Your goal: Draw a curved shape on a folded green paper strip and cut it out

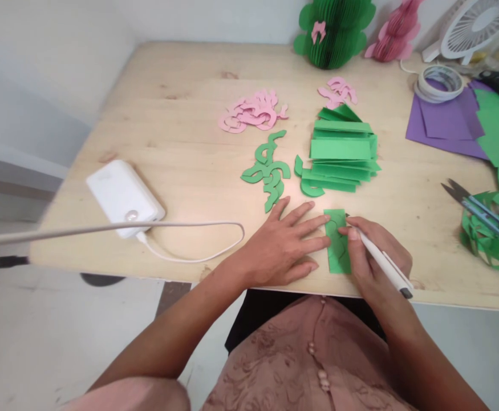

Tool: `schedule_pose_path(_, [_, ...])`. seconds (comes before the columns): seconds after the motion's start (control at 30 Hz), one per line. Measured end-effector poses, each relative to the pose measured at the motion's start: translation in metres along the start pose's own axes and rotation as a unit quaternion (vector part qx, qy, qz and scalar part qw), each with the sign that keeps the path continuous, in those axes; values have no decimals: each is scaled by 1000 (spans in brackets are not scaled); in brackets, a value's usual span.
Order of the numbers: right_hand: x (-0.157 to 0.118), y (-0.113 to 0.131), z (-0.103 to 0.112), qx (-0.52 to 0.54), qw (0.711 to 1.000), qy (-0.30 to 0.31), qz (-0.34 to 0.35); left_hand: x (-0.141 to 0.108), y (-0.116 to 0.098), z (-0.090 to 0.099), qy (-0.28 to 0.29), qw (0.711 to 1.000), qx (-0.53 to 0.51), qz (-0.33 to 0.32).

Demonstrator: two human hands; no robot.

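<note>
A small green paper strip (337, 251) with dark drawn lines lies near the table's front edge. My left hand (281, 245) is spread flat on the table, its fingertips touching the strip's left side. In my right hand (371, 251) is a white pen (384, 261) with a dark end, gripped at a slant; its tip is at the strip's upper right edge. Beyond my hands sits a stack of folded green paper strips (341, 149). Left of that stack lie cut green paper pieces (270, 170), with a heap of pink paper cutouts (255, 111) behind them.
A white power bank (123, 194) with a cable lies at left. Thread snips (478, 208) rest on green paper scraps (486, 242) at right. Tape rolls (439, 83) sit on purple paper (446, 123). A green honeycomb paper ornament (335, 34) and a white fan (480, 28) stand behind.
</note>
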State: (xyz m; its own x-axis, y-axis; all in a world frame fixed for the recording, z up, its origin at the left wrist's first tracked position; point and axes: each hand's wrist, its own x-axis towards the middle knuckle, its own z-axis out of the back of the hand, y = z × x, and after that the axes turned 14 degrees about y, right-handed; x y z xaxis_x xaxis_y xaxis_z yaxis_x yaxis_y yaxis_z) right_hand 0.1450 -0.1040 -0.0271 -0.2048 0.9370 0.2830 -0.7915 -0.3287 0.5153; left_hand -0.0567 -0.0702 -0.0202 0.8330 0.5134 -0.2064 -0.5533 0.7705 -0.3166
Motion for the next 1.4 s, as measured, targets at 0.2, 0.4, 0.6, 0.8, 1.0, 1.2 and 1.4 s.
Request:
schedule_pose_path(0.2, [1, 0, 8, 177, 980, 5, -94, 0, 1, 0, 6, 1000, -1, -1])
schedule_pose_path(0.4, [1, -2, 16, 194, 972, 78, -102, 0, 1, -1, 7, 1000, -2, 5])
schedule_pose_path(0.6, [0, -1, 14, 47, 995, 75, 35, 0, 1, -1, 6, 1000, -6, 2])
schedule_pose_path(0.8, [3, -2, 11, -34, 992, 70, 99, 0, 1, 0, 10, 1000, -8, 4])
schedule_pose_path(1.0, [1, -5, 9, -30, 990, 74, 114, 0, 0, 0, 16, 1000, -6, 6])
schedule_pose_path(1.2, [-1, -6, 11, -39, 989, 74, 122, 0, 1, 0, 16, 1000, -13, 3])
schedule_pose_path(1.4, [-2, -8, 12, -34, 987, 89, 126, 0, 1, 0, 12, 1000, -17, 3])
